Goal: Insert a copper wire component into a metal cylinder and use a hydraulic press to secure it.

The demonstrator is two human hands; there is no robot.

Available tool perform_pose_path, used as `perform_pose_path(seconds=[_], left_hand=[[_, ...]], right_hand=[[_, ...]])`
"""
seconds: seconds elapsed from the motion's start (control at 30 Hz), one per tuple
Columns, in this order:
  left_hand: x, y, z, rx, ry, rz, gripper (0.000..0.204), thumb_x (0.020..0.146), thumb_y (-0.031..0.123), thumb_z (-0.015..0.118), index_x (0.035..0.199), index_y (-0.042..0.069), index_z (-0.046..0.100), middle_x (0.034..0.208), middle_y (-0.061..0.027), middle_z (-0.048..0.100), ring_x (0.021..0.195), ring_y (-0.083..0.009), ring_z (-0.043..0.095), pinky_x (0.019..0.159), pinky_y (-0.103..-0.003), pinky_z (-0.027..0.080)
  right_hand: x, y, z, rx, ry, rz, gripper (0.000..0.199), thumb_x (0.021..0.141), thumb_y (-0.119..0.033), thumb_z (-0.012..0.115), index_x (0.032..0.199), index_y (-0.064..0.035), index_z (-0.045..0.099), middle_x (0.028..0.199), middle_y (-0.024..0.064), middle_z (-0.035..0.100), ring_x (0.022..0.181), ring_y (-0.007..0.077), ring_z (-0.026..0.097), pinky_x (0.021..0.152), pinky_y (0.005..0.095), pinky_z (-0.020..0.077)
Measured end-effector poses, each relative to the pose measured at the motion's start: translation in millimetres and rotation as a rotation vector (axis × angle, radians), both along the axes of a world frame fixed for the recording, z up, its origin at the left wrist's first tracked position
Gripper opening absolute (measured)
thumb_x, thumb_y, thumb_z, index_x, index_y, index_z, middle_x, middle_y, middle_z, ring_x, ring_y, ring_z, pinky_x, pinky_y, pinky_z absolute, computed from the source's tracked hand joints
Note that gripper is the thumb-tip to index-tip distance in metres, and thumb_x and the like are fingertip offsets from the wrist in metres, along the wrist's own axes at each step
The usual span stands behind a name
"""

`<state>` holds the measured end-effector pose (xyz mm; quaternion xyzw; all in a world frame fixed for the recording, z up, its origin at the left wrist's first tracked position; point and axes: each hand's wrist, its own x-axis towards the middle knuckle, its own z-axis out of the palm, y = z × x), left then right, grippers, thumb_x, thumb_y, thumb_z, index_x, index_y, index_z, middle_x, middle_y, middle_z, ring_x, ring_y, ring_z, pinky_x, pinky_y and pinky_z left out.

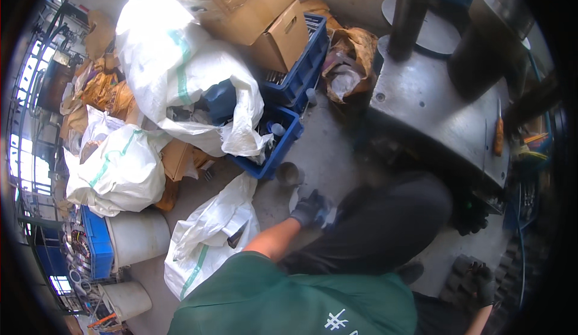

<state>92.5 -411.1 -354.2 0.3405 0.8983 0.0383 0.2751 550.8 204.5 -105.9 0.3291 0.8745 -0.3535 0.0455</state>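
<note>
My left hand (310, 209), in a dark glove, is in front of my bent knee. Its fingers are closed on something pale that I cannot make out, whitish bits of which show on both sides of the glove. Just beyond it stands a small grey cup-like container (290, 174) on the floor. Low on the right, my right hand (483, 285), also gloved, reaches down to a pile of dark blocks (459, 284). The fingers there look curled, and whatever they hold blends into the dark pile. A white woven sack (208, 235) lies left of my left forearm.
A heavy metal machine bed (430, 103) with thick posts is ahead right; a wooden-handled tool (499, 133) lies on it. Blue crates (283, 148), cardboard boxes (253, 16) and a bulging white sack (162, 52) are piled ahead left. Buckets (139, 238) stand at the left.
</note>
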Motion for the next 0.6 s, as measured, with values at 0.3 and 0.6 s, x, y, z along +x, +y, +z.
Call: perform_pose_path(seconds=[0.3,0.6], left_hand=[[-78,-5,187,1.144,-0.175,0.566,0.019,0.082,0.017,0.071,0.099,0.01,0.066,0.095,-0.0125,0.067,0.096,-0.0324,0.068,0.088,-0.044,0.053],[-254,-171,324,1.642,-0.27,1.062,0.035,0.09,0.026,0.064,0.117,0.005,0.066,0.103,-0.0135,0.07,0.098,-0.0302,0.07,0.089,-0.042,0.056]], right_hand=[[-34,-48,80,-0.488,-0.182,-0.493,0.031,0.098,-0.005,0.062,0.129,-0.0002,0.063,0.119,0.0128,0.069,0.101,0.0204,0.065,0.088,0.0312,0.054],[-32,-30,58,-0.474,-0.197,-0.313,0.028,0.097,-0.004,0.061,0.125,-0.0007,0.064,0.11,0.0096,0.07,0.095,0.019,0.064,0.084,0.0308,0.0542]])
